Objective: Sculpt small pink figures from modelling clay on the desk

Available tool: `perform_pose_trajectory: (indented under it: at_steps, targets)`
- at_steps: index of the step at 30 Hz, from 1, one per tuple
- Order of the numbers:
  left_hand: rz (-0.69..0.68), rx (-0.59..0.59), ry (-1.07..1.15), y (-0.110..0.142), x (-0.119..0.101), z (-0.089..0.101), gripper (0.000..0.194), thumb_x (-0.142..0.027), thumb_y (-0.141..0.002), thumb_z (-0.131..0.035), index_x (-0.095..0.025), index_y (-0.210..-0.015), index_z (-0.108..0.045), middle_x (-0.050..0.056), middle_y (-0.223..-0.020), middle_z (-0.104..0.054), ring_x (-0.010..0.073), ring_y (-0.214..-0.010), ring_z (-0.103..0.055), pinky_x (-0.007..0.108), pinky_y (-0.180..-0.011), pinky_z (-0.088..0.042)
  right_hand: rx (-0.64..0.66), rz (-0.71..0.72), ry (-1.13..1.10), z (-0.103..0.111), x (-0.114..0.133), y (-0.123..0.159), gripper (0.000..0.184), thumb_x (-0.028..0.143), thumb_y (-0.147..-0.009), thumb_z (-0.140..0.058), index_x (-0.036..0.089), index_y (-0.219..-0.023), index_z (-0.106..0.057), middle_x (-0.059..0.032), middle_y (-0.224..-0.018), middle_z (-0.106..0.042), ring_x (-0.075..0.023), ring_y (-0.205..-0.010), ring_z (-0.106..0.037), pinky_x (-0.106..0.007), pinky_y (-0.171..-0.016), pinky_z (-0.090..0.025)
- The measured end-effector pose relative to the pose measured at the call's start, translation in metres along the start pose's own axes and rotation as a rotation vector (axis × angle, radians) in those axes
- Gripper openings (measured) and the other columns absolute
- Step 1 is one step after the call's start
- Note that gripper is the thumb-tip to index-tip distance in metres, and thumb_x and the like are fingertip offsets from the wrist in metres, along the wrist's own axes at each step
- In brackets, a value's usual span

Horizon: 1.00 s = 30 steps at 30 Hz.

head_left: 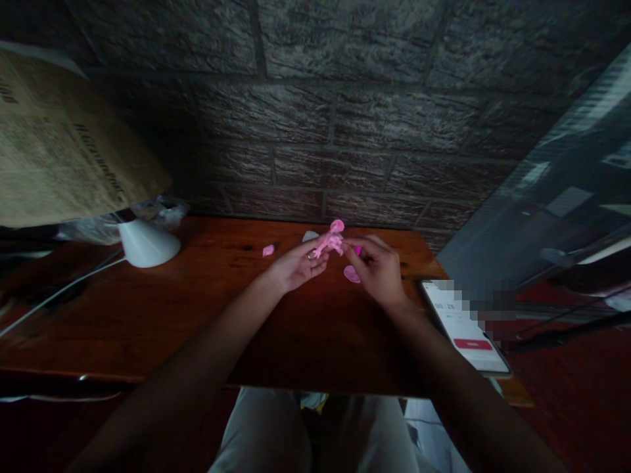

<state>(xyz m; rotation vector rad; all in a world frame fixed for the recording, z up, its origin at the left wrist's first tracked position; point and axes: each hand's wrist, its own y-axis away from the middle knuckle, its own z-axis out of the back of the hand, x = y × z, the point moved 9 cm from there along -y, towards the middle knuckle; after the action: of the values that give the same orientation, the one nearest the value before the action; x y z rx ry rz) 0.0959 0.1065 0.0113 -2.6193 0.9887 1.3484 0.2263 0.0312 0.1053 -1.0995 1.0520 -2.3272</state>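
Note:
My left hand (pixel 300 266), with a ring on one finger, holds a small pink clay-like figure (pixel 329 246) over the table. The figure has a round part (pixel 337 226) at its top and thin limb-like pieces below. From the other side, the thumb and fingers of my right hand (pixel 379 266) pinch the figure's right edge. A flat pink disc (pixel 351 273) lies just below, beside my right hand. A bright magenta piece (pixel 357 249) shows partly behind my right fingers; its kind is unclear. To the left, a small pink lump (pixel 268 250) rests on the wood.
The wooden table (pixel 211 315) meets a dark brick wall (pixel 296 118). A pale item (pixel 310 235) lies behind my left hand. On the left stands a lamp with a white base (pixel 148 243) and printed paper shade (pixel 64 138). A phone (pixel 466 328) lies at the right edge.

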Motion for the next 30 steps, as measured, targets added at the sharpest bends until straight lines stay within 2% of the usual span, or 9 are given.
perform_pose_trajectory:
  at_steps: [3, 6, 8, 11, 14, 20, 24, 30]
  targets:
    - [-0.087, -0.006, -0.17, 0.003, -0.017, 0.005, 0.023, -0.024, -0.077, -0.081, -0.017, -0.096, -0.07, 0.002, -0.089, -0.072, 0.009, -0.078, -0.064, 0.023, -0.077, -0.049, -0.019, -0.066, -0.03, 0.002, -0.009, 0.0, 0.015, 0.029, -0.093, -0.065, 0.02, -0.096, -0.077, -0.0026, -0.078, -0.067, -0.0138, -0.062, -0.057, -0.028, -0.062, -0.047]
    - [-0.272, -0.024, -0.506, 0.009, -0.045, 0.01, 0.036, -0.022, -0.072, -0.085, -0.017, -0.104, -0.069, 0.003, -0.093, -0.072, 0.01, -0.078, -0.062, 0.024, -0.074, -0.046, -0.074, -0.175, -0.062, 0.007, -0.025, 0.001, 0.02, 0.036, -0.093, -0.064, 0.02, -0.094, -0.076, -0.0038, -0.079, -0.069, -0.0152, -0.064, -0.06, -0.029, -0.063, -0.047]
    - [-0.313, -0.01, -0.67, 0.012, -0.053, 0.013, 0.041, -0.025, -0.072, -0.084, -0.016, -0.109, -0.067, 0.005, -0.094, -0.072, 0.0104, -0.074, -0.06, 0.025, -0.07, -0.044, -0.108, -0.234, -0.08, 0.009, -0.035, 0.003, 0.022, 0.038, -0.092, -0.063, 0.02, -0.093, -0.076, -0.0048, -0.081, -0.072, -0.0163, -0.067, -0.062, -0.03, -0.064, -0.048]
    - [-0.266, 0.018, -0.778, 0.011, -0.052, 0.019, 0.048, -0.027, -0.074, -0.081, -0.018, -0.119, -0.064, 0.008, -0.103, -0.073, 0.0122, -0.076, -0.063, 0.027, -0.07, -0.044, -0.132, -0.3, -0.092, 0.01, -0.046, 0.005, 0.023, 0.038, -0.093, -0.061, 0.02, -0.092, -0.076, -0.0058, -0.086, -0.075, -0.0175, -0.072, -0.066, -0.031, -0.069, -0.05]
    - [-0.224, 0.078, -0.863, 0.006, -0.044, 0.023, 0.051, -0.023, -0.073, -0.08, -0.018, -0.121, -0.063, 0.009, -0.111, -0.073, 0.0157, -0.089, -0.067, 0.031, -0.079, -0.048, -0.118, -0.35, -0.098, 0.007, -0.054, 0.006, 0.023, 0.037, -0.091, -0.061, 0.02, -0.092, -0.076, -0.0057, -0.087, -0.077, -0.018, -0.073, -0.069, -0.032, -0.071, -0.052]
    - [-0.185, 0.231, -0.94, -0.002, -0.026, 0.021, 0.044, -0.018, -0.072, -0.078, -0.017, -0.113, -0.062, 0.006, -0.1, -0.076, 0.0178, -0.095, -0.071, 0.039, -0.095, -0.049, -0.08, -0.409, -0.111, 0.002, -0.065, 0.007, 0.025, 0.038, -0.089, -0.062, 0.019, -0.094, -0.076, -0.0073, -0.094, -0.079, -0.0205, -0.08, -0.072, -0.033, -0.076, -0.054]
    - [-0.197, 0.24, -0.962, -0.001, -0.027, 0.019, 0.043, -0.019, -0.07, -0.08, -0.016, -0.11, -0.063, 0.007, -0.101, -0.076, 0.0179, -0.097, -0.071, 0.039, -0.098, -0.049, -0.053, -0.42, -0.097, 0.001, -0.067, 0.008, 0.025, 0.039, -0.089, -0.061, 0.02, -0.094, -0.077, -0.0073, -0.092, -0.079, -0.0216, -0.081, -0.073, -0.035, -0.078, -0.055]
    - [-0.254, 0.193, -0.995, -0.003, -0.032, 0.022, 0.048, -0.017, -0.067, -0.081, -0.016, -0.112, -0.065, 0.008, -0.107, -0.075, 0.0193, -0.102, -0.07, 0.039, -0.1, -0.049, -0.032, -0.421, -0.097, -0.002, -0.068, 0.007, 0.026, 0.038, -0.089, -0.06, 0.019, -0.096, -0.077, -0.0087, -0.095, -0.079, -0.0222, -0.081, -0.073, -0.036, -0.079, -0.055]
